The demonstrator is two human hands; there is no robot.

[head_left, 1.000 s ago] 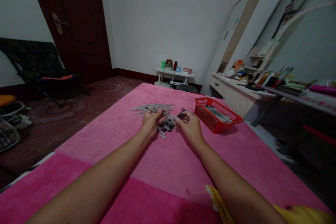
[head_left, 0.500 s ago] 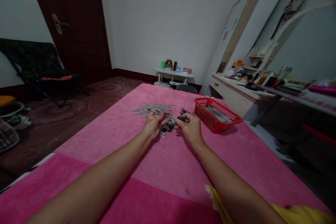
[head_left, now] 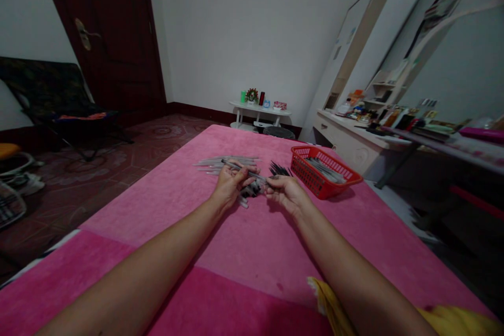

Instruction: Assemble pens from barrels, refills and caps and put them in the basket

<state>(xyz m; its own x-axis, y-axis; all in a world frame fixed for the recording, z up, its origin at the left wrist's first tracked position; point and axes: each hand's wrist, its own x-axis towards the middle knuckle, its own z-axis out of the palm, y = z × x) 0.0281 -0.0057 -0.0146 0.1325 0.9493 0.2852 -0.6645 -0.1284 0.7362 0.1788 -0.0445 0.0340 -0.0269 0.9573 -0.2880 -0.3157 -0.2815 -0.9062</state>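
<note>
A slim grey pen (head_left: pixel 255 174) with a dark end slants between my two hands above the pink cover (head_left: pixel 236 252). My left hand (head_left: pixel 229 185) is closed around its left part. At its right end, the thumb and fingers of my right hand (head_left: pixel 290 193) pinch the tip. Under and between the hands lies a small heap of black and clear pieces (head_left: pixel 252 189), partly hidden and too small to name. Several clear pen barrels (head_left: pixel 207 164) lie in a row beyond my left hand. Thin black sticks, looking like refills (head_left: pixel 279 168), lie beyond my right hand.
To the right stands a red plastic basket (head_left: pixel 309 176) with several grey pen-like sticks (head_left: pixel 327 170) in it. Yellow cloth (head_left: pixel 334 304) lies by my right forearm. Farther off are a small white table (head_left: pixel 252 106), a dresser (head_left: pixel 354 136) and a folding chair (head_left: pixel 47 94).
My right hand has turned and opened out a little, its pinch now at the pen's right end. My left hand keeps its hold, almost unmoved. The basket and piles stay put.
</note>
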